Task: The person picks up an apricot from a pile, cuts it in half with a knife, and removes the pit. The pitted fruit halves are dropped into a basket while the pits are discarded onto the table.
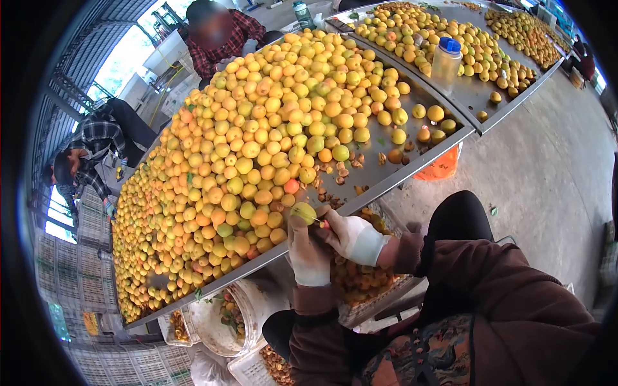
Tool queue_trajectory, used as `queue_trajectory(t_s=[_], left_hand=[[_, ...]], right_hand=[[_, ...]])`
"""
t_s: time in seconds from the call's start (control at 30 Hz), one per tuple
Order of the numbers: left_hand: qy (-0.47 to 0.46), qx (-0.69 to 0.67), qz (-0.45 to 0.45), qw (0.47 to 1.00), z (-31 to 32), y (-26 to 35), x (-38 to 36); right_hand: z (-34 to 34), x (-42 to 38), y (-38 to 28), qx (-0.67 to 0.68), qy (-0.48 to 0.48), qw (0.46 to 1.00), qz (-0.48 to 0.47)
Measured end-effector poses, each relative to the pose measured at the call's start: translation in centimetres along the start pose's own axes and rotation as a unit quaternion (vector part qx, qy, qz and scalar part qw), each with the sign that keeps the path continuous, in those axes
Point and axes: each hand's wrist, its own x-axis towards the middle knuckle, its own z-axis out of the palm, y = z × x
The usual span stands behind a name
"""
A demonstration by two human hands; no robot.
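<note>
My left hand (pixel 308 256), in a whitish work glove, is closed around a yellow-green apricot (pixel 303 211) just over the near edge of the metal table. From the right comes my right hand (pixel 358 239), gloved too, its fingers pinched on a small knife (pixel 323 224) with a reddish handle. The thin blade points at the apricot's side; whether it has cut in is too small to tell. Beside both hands spreads a large heap of apricots (pixel 257 141). Split pieces and pits (pixel 335 175) lie on the tabletop just beyond the hands.
Below the table edge stand a crate of apricot pieces (pixel 360 283) and a white bucket (pixel 222 325). A blue-capped bottle (pixel 445 64) stands on the table divider. An orange bag (pixel 439 165) hangs beneath. Two people (pixel 215 42) work across the heap and at the left.
</note>
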Motion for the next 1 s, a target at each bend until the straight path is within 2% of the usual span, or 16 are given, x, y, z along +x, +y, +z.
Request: queue_trajectory(t_s=[0.03, 0.07, 0.13, 0.17, 0.23, 0.27, 0.33, 0.47, 0.5, 0.53, 0.6, 0.67, 0.77, 0.83, 0.93, 1.0], left_hand=[[0.004, -0.13, -0.057, 0.99, -0.2, -0.4, 0.2], [0.003, -0.13, -0.056, 0.99, -0.3, -0.1, 0.3], [-0.019, 0.128, 0.035, 0.991, -0.8, 0.5, 0.3], [-0.018, 0.129, 0.036, 0.991, -0.2, 0.7, 0.3], [0.059, 0.196, 0.203, 0.957, 1.5, 1.3, 0.2], [0.059, 0.198, 0.202, 0.957, 1.2, 1.3, 0.1], [0.048, 0.092, 0.098, 0.99, 0.5, 1.2, -0.1], [0.015, 0.089, 0.115, 0.989, 0.5, 1.3, -0.4], [-0.024, 0.197, 0.158, 0.967, -0.4, 1.3, -0.1], [-0.024, 0.197, 0.159, 0.967, -0.8, 1.5, 0.0], [-0.046, 0.174, 0.101, 0.979, -0.8, 2.0, -0.2], [-0.011, 0.149, 0.076, 0.986, -0.6, 1.6, -0.6], [-0.061, 0.124, 0.039, 0.99, -1.3, 1.2, -0.2], [-0.064, -0.023, -0.038, 0.997, -1.4, 0.5, 0.2], [-0.02, -0.101, -0.05, 0.993, -0.8, 0.0, -0.3], [-0.017, -0.087, -0.043, 0.995, -1.6, -0.7, 0.0]], right_hand=[[-0.2, 0.1, -0.1, 0.0, -0.003, 1.0, -0.001], [0.1, 0.2, 0.4, -0.001, -0.002, 1.0, -0.002], [0.9, 0.3, 1.9, 0.06, 0.006, 0.998, -0.015], [0.9, 0.3, 1.7, 0.06, 0.005, 0.998, -0.016], [0.8, 0.0, 0.9, 0.033, 0.001, 0.999, -0.009], [0.7, -0.2, 0.4, 0.036, 0.001, 0.999, -0.007], [0.3, -0.3, -0.5, -0.001, -0.008, 1.0, 0.0], [0.3, -0.1, -0.3, 0.015, -0.004, 1.0, -0.018], [0.0, 0.1, -0.3, 0.021, -0.001, 0.999, -0.026], [-0.2, 0.1, -0.2, 0.026, 0.002, 0.999, -0.033], [0.2, 0.1, 0.3, 0.012, 0.01, 0.999, -0.036], [0.4, -0.3, 0.5, 0.0, 0.014, 0.999, -0.036], [-0.2, 0.0, 0.1, -0.05, -0.014, 0.998, -0.02], [-0.4, 0.2, 0.1, -0.112, -0.026, 0.993, -0.013], [0.5, 0.5, 1.6, -0.14, -0.03, 0.989, -0.039], [0.5, 0.3, 1.7, -0.132, -0.015, 0.99, -0.052]])
